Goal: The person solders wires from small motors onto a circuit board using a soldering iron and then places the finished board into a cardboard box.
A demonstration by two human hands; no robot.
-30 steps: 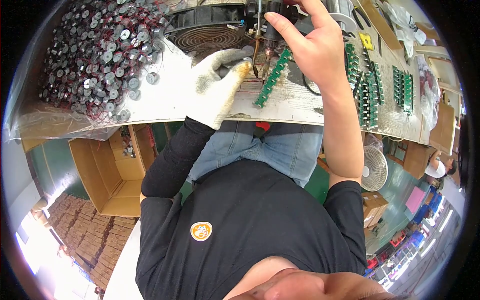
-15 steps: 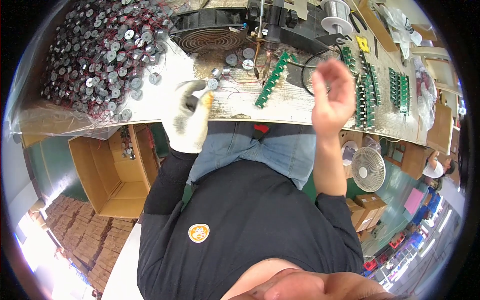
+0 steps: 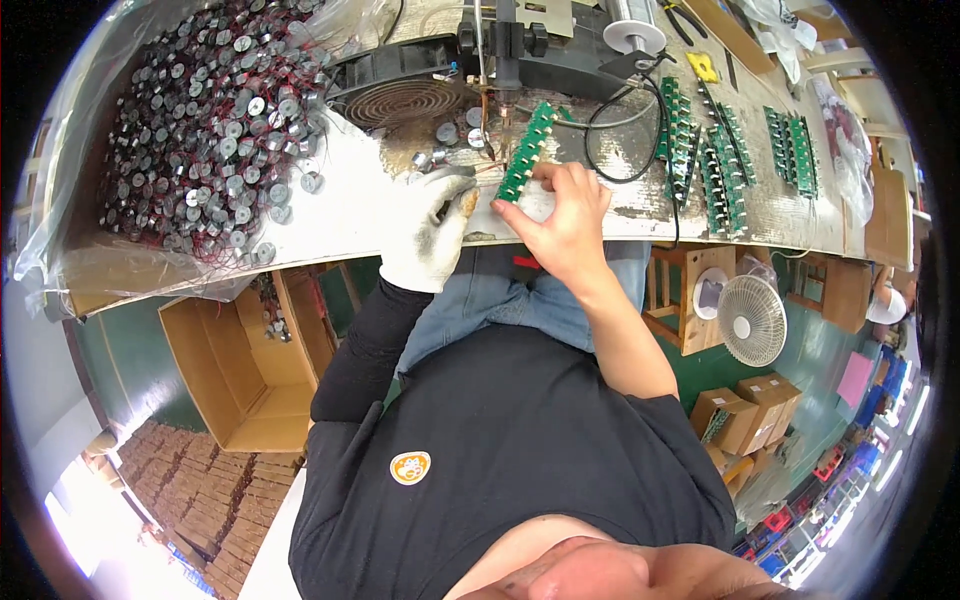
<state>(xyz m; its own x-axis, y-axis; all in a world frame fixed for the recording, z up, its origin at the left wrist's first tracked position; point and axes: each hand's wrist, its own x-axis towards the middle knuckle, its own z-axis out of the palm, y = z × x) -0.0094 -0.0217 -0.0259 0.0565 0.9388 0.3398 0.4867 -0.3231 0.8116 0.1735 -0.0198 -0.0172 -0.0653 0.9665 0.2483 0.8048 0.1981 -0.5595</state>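
A narrow green circuit board strip slants over the bench, with small white parts along one edge. My bare right hand grips its near end between thumb and fingers. Beside it, on the left, my left hand wears a white glove with a stained thumb tip. Its fingers are curled toward the thumb; whatever lies between them is hidden. Just beyond the glove lie a few small round silver motors with thin wires. The soldering iron points down behind the strip's far end.
A big heap of silver motors with red wires covers the bench's left. A black fan and solder spool stand at the back. More green boards lie right, near a black cable. An open cardboard box sits below.
My right hand has come down and left from the air onto the circuit board strip, which now sits slightly farther left and more upright. My left hand has shifted right, toward the strip.
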